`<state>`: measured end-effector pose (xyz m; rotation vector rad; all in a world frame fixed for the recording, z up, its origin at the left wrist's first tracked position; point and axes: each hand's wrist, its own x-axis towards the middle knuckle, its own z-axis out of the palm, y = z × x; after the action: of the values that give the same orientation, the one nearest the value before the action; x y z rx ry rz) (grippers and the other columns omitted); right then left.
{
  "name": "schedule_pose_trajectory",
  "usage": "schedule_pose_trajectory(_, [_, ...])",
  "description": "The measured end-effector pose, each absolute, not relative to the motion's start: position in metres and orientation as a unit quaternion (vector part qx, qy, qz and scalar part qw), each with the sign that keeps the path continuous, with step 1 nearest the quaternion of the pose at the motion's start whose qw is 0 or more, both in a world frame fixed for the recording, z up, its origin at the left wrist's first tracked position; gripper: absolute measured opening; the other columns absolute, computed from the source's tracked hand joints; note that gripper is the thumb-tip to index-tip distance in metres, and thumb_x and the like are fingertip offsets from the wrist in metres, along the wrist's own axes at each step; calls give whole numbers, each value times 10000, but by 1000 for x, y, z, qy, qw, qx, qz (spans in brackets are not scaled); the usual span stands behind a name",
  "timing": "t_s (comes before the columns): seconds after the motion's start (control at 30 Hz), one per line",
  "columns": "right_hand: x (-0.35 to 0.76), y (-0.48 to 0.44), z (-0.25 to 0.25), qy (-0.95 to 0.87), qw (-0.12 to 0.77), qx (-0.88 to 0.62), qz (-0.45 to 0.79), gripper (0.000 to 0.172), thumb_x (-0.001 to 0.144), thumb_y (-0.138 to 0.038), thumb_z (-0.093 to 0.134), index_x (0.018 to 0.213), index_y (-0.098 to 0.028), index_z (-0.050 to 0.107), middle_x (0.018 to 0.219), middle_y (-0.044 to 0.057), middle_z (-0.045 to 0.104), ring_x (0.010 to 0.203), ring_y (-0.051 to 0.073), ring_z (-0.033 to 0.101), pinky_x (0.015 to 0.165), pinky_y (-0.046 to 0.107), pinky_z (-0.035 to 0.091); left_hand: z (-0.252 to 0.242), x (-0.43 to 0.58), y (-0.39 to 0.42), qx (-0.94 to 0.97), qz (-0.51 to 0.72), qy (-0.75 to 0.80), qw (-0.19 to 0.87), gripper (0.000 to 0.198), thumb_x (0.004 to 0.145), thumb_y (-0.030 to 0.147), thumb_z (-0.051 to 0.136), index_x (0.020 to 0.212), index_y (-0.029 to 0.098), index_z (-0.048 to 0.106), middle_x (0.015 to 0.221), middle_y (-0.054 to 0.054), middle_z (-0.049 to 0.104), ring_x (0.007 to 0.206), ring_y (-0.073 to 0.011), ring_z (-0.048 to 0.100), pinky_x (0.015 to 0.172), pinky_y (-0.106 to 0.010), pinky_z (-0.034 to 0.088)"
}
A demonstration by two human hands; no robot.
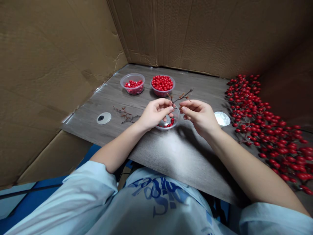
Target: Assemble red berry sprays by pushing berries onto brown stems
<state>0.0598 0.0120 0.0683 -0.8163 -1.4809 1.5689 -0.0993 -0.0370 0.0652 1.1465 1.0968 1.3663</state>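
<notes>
My left hand and my right hand meet in front of me above a small clear plastic bowl holding a few red berries. A thin brown twig rises from between them, and my left fingertips pinch its stem. My right fingertips sit close against the same spot, but I cannot tell whether they grip the twig or something smaller. The hands hide most of the small bowl. Behind them stand a clear tub of red berries and a fuller clear tub of red berries.
Several bare twigs lie left on the grey wood-grain tabletop, near a round grommet. A white-filled round dish sits right, beside a large heap of red berry sprays. Cardboard walls surround the table.
</notes>
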Motion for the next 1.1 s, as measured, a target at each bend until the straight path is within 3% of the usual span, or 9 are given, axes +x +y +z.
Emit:
schedule_pose_trajectory(0.4, [58, 9, 70, -562, 370, -321, 666, 332, 530, -330, 809, 753, -139, 654, 672, 8, 613, 568, 72, 518, 478, 197, 424, 66, -99, -38, 490, 548, 485, 474, 197, 674, 232, 666, 796, 113, 569, 652, -6, 603, 506, -54, 544, 389, -124, 369])
schedule_pose_trajectory(0.8, [56, 7, 69, -535, 372, -335, 681, 404, 422, -323, 860, 719, -137, 658, 727, 26, 645, 591, 88, 542, 475, 202, 431, 66, -98, -40, 544, 547, 513, 376, 83, 687, 158, 632, 745, 101, 613, 709, -24, 647, 548, -65, 567, 568, -188, 484])
schedule_pose_trajectory(0.97, [52, 3, 62, -540, 396, -332, 665, 414, 484, -380, 832, 759, -142, 634, 722, 19, 632, 623, 101, 564, 520, 217, 456, 63, -95, -38, 531, 568, 504, 376, 95, 692, 169, 632, 751, 102, 600, 695, -24, 631, 568, -82, 580, 580, -208, 493])
schedule_pose_trajectory(1.1, [51, 2, 58, -597, 446, -330, 580, 296, 622, -367, 761, 771, -153, 623, 755, 19, 626, 661, 105, 562, 573, 230, 459, 61, -96, -36, 497, 587, 504, 392, 143, 693, 206, 642, 785, 109, 591, 693, -19, 624, 550, -77, 568, 473, -173, 444])
